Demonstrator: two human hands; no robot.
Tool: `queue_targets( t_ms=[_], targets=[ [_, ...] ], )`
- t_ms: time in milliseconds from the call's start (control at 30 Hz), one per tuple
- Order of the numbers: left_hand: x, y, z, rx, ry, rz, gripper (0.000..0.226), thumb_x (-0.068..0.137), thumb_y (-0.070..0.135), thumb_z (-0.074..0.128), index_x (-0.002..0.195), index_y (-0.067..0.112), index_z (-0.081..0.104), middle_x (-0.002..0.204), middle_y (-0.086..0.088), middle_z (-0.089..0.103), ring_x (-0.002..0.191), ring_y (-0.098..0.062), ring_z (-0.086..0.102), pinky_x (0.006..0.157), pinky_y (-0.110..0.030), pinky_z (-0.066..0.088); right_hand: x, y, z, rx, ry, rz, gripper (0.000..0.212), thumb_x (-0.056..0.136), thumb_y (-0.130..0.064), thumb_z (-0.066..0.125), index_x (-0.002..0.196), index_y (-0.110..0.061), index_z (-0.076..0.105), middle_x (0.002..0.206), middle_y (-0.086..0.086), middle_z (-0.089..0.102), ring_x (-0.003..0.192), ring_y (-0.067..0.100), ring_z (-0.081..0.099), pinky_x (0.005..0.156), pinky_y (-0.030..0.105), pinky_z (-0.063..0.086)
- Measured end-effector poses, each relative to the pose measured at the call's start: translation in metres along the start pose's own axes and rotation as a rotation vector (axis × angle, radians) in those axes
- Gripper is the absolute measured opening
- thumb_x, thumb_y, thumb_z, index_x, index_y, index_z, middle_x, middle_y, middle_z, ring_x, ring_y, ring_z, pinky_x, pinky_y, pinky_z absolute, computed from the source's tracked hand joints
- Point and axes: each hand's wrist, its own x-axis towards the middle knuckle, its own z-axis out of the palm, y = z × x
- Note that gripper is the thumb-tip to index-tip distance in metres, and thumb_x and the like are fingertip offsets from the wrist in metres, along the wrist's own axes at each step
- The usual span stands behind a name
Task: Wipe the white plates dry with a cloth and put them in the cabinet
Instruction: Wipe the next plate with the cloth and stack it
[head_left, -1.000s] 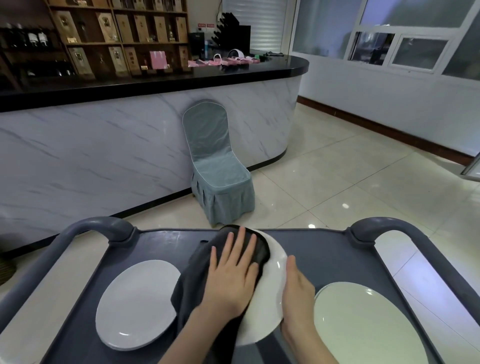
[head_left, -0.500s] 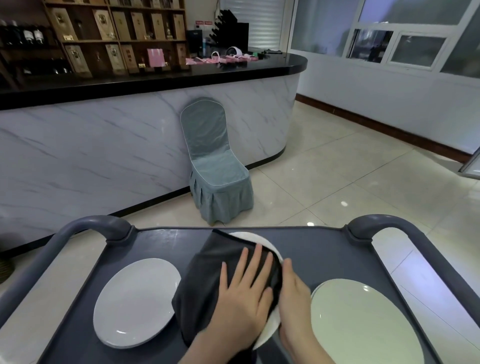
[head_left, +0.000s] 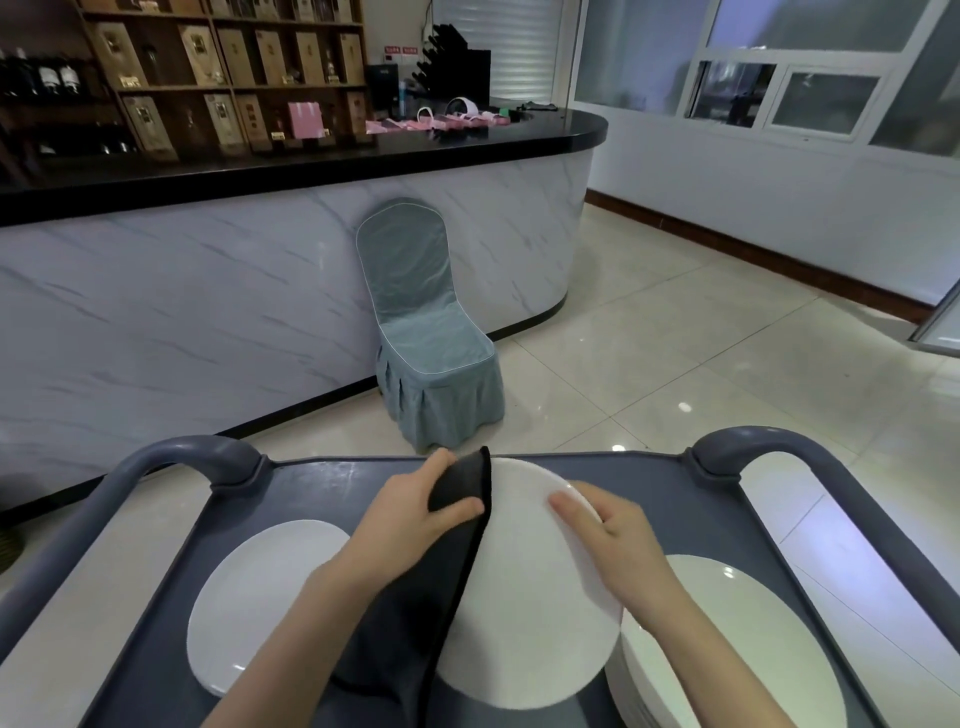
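Observation:
A white plate (head_left: 524, 597) is held over the middle of the grey cart tray (head_left: 311, 488). My right hand (head_left: 613, 535) grips its right rim, fingers lying on the plate's face. My left hand (head_left: 410, 514) pinches a dark cloth (head_left: 415, 613) at the plate's left edge; the cloth hangs down along that edge and hides the plate's left side. Another white plate (head_left: 260, 592) lies flat on the tray at the left. A stack of white plates (head_left: 737, 649) sits at the right of the tray.
The cart has raised grey handles at the far left (head_left: 171, 462) and far right (head_left: 769, 447). Beyond it stands a blue-covered chair (head_left: 426, 332) against a marble-fronted bar counter (head_left: 208, 312). Tiled floor (head_left: 701, 364) stretches to the right.
My left hand lifted off the plate's face and moved to its left edge, drawing the cloth aside and baring the white surface. My right hand's fingers moved onto the plate's face.

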Motion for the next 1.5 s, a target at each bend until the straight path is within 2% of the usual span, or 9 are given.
queue_targets(
  t_ms=[167,300,467,767,1000,1133,1300,1400,1500],
  targets=[
    [0.009,0.014,0.003,0.091,-0.096,0.131,0.046,0.078,0.06,0.062,0.066,0.021,0.041,0.056,0.007,0.044,0.057,-0.006,0.04,0.054,-0.024,0.029,0.007,-0.002,0.014,-0.221,-0.15,-0.127,0.025,0.097,-0.03,0.059,0.081,-0.014,0.069,0.07,-0.006,0.065,0.067,0.009,0.056,0.067,0.025,0.042],
    [-0.006,0.0,0.006,-0.204,0.1,-0.088,0.011,0.09,0.03,0.066,0.082,0.022,0.068,0.076,0.01,0.071,0.07,0.001,0.057,0.069,-0.02,0.046,0.004,-0.005,-0.002,0.014,0.06,-0.04,0.018,0.095,-0.026,0.062,0.086,-0.033,0.075,0.087,-0.02,0.074,0.079,-0.008,0.065,0.067,0.005,0.043],
    [-0.026,-0.009,0.027,-0.35,0.343,-0.347,0.019,0.093,0.028,0.063,0.074,0.026,0.064,0.07,0.023,0.07,0.061,0.009,0.059,0.056,-0.008,0.042,-0.004,0.001,0.001,0.145,0.208,0.074,0.024,0.098,-0.027,0.058,0.082,-0.035,0.075,0.083,-0.013,0.074,0.071,-0.001,0.066,0.059,0.008,0.047],
    [0.001,0.002,-0.001,0.037,-0.283,0.033,0.028,0.083,0.042,0.07,0.083,0.014,0.065,0.076,0.003,0.067,0.069,-0.004,0.056,0.065,-0.022,0.043,0.007,-0.01,0.002,-0.208,-0.274,-0.08,0.028,0.099,-0.03,0.058,0.072,-0.031,0.065,0.071,-0.018,0.063,0.067,-0.002,0.054,0.065,0.014,0.04],
    [-0.033,-0.008,0.028,-0.554,0.362,-0.497,0.017,0.094,0.032,0.061,0.086,0.019,0.07,0.08,0.006,0.075,0.076,-0.013,0.069,0.069,-0.029,0.056,0.001,0.002,0.003,0.192,0.261,0.055,0.026,0.098,-0.026,0.058,0.084,-0.039,0.075,0.087,-0.018,0.074,0.077,-0.006,0.066,0.062,0.005,0.045],
    [-0.03,-0.011,0.017,-0.442,0.21,-0.358,0.018,0.091,0.028,0.065,0.08,0.014,0.069,0.079,0.002,0.075,0.072,-0.011,0.066,0.069,-0.03,0.055,0.003,0.001,-0.008,0.042,0.036,0.046,0.021,0.099,-0.031,0.055,0.089,-0.034,0.073,0.088,-0.018,0.073,0.076,-0.003,0.065,0.064,0.006,0.044],
    [-0.009,0.007,0.003,-0.181,-0.219,-0.064,0.02,0.085,0.033,0.071,0.079,0.015,0.066,0.071,0.006,0.066,0.065,-0.001,0.054,0.061,-0.02,0.042,0.013,-0.006,-0.001,-0.219,-0.32,-0.07,0.031,0.099,-0.033,0.057,0.077,-0.013,0.062,0.07,-0.012,0.058,0.066,0.002,0.05,0.061,0.016,0.038],
    [-0.009,0.007,0.002,-0.263,-0.022,-0.143,0.019,0.089,0.029,0.068,0.082,0.012,0.068,0.077,-0.002,0.072,0.069,-0.006,0.057,0.065,-0.025,0.048,0.015,-0.01,-0.006,-0.082,-0.162,-0.067,0.027,0.098,-0.03,0.059,0.074,-0.021,0.067,0.068,-0.015,0.06,0.064,0.0,0.052,0.062,0.013,0.04],
    [-0.018,0.005,0.013,-0.54,0.363,-0.388,0.02,0.092,0.029,0.064,0.077,0.017,0.068,0.073,0.004,0.074,0.068,-0.009,0.065,0.06,-0.02,0.052,0.009,-0.004,0.004,0.153,0.256,0.017,0.029,0.097,-0.024,0.06,0.071,-0.025,0.071,0.066,-0.015,0.065,0.06,-0.002,0.054,0.058,0.011,0.043]
  ],
)
